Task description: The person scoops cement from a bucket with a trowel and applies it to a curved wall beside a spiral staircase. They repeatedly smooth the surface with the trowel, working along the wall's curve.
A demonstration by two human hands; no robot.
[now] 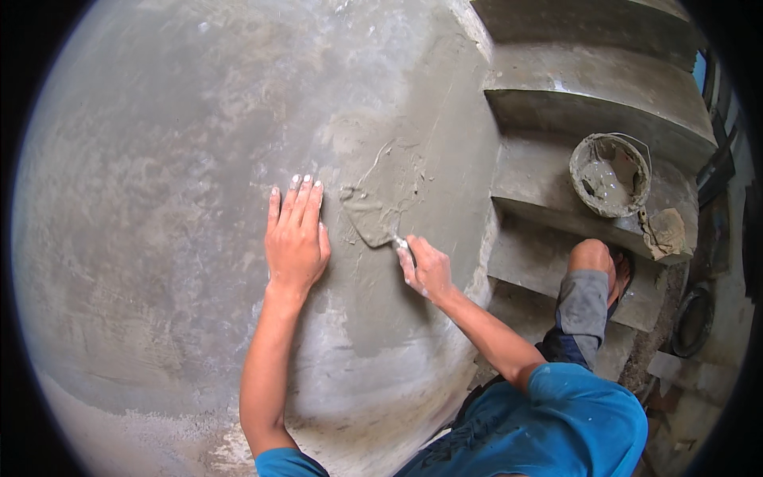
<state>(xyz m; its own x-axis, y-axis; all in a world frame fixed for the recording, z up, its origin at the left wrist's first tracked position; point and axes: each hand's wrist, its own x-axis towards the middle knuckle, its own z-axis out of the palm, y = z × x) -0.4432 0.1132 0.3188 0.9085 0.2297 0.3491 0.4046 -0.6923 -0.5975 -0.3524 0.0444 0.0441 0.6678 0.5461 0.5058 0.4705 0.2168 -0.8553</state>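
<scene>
Left hand (pixel 296 238) lies open, palm flat and fingers together, against the grey plastered wall (pixel 159 199). Right hand (pixel 427 269) is closed around the handle of a trowel (pixel 372 222), whose blade is pressed to the wall just right of the left hand, smeared with wet mortar. On a concrete step (pixel 548 191) to the right stands a bucket (pixel 610 175) of mortar.

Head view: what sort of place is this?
Likely a building site, indoors by a stair: a half-plastered wall, bare concrete steps, and a bucket of wet mortar on one step.
</scene>
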